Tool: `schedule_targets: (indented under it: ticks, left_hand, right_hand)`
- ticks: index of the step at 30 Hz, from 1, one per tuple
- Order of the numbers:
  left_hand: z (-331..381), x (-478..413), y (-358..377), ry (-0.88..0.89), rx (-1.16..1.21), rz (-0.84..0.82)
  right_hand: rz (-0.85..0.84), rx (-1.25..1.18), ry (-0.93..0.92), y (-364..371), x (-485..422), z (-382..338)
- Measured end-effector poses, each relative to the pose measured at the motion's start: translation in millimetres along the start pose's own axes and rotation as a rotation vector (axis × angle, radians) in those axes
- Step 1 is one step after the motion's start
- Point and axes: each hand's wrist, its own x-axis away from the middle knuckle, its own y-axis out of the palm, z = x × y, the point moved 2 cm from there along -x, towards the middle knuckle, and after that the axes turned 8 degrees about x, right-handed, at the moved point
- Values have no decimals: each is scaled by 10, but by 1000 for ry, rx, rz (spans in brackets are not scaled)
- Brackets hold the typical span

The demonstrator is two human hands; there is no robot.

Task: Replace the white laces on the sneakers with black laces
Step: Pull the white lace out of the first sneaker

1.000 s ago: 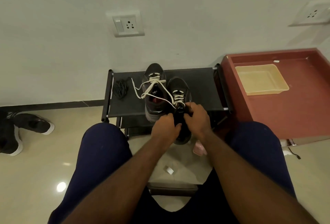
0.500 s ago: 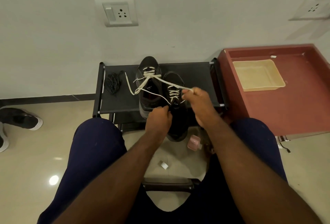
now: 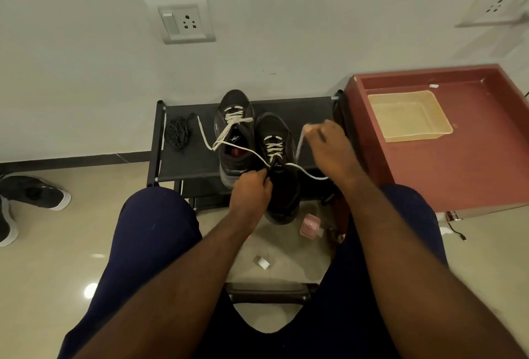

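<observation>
The left hand [image 3: 252, 189] has its fingers curled around the opening of the near dark sneaker [image 3: 276, 129], gripping it by the tongue. The right hand [image 3: 329, 149] is raised to the right of that shoe and pinches a loose end of its flat white lace [image 3: 273, 148] between thumb and fingertips. The strand runs down from the pinch to the top eyelets. This sneaker's heel hangs over the front edge of the black fabric shoe rack [image 3: 194, 164]. The far dark sneaker [image 3: 234, 106] stands just beside it on the shelf, with its own white lace loosened and trailing left. A small pale logo on its tongue is too small to read. The bundled black laces [image 3: 179, 134] lie at the shelf's left end. A beige plastic tray [image 3: 409, 115] sits on the red cabinet [image 3: 458, 164], and a white wall socket [image 3: 184, 19] is mounted above.
</observation>
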Motion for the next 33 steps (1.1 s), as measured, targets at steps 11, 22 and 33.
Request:
schedule_targets:
  ticks: [11, 22, 33]
  left_hand:
    - [-10, -8, 4, 7, 34, 20]
    - [-24, -61, -95, -89, 241, 38]
    - [226, 8, -133, 118, 28, 160]
  right_hand:
    - [-140, 366, -5, 645, 246, 206]
    - [172, 60, 77, 532, 315, 375]
    - [169, 63, 80, 606, 285, 398]
